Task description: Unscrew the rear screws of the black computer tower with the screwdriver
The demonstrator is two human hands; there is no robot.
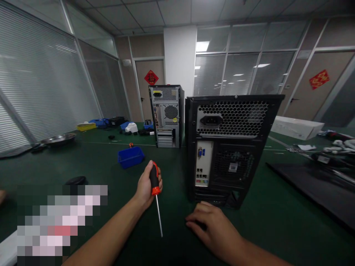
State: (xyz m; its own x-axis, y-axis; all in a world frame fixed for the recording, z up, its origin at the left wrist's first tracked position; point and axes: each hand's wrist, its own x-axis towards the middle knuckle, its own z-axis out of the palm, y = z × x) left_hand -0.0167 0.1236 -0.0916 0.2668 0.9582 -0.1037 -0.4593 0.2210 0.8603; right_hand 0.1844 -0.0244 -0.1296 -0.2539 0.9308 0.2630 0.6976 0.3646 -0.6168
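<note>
My left hand [144,186] is closed around the black and red handle of a screwdriver [155,181]. Its bare metal shaft points down toward the table. Low in front of a black computer tower [235,144], my right hand [212,229] has curled fingers, with thumb and fingertips close together. Anything pinched there is too small or hidden to make out. The tower stands upright with its back facing me, showing a honeycomb grille, a power socket and a pale port panel. Beyond my left hand sits a small blue tray [131,157].
A second computer tower [168,116] stands farther back. At far left are a metal bowl [58,139] and a yellow tray [85,127]. A black panel [310,188] lies at right, before a white box [298,127]. A black object [76,180] lies near the pixelated area at left.
</note>
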